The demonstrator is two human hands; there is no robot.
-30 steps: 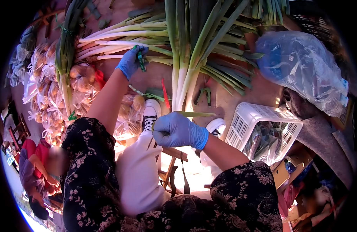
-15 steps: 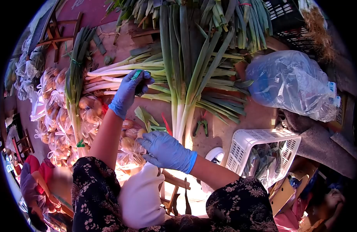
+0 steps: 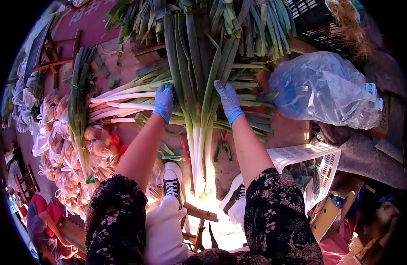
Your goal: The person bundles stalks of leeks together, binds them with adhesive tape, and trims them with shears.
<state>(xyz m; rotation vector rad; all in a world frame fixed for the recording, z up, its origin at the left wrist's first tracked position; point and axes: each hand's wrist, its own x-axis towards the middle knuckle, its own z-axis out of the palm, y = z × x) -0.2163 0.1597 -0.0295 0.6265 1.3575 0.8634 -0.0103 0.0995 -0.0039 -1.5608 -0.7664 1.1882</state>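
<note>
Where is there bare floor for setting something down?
Floor between the plastic bag and white crate; a smaller patch between bagged produce and the left forearm. Crowded: around the left hand and right hand, among leeks.

- The left hand [image 3: 164, 101] half hides a green strip [image 3: 167, 85].
- Whether the right hand [image 3: 229, 99] touches the near leeks [image 3: 196, 128] is unclear.
- The near leeks hide the middles of the crosswise leeks [image 3: 128, 95].
- Glare blurs the near leeks' root ends [image 3: 202, 193].
- The white crate [image 3: 296, 152] has dark, unreadable contents [image 3: 303, 176].
- The black crate [image 3: 309, 15] runs off the top.
</note>
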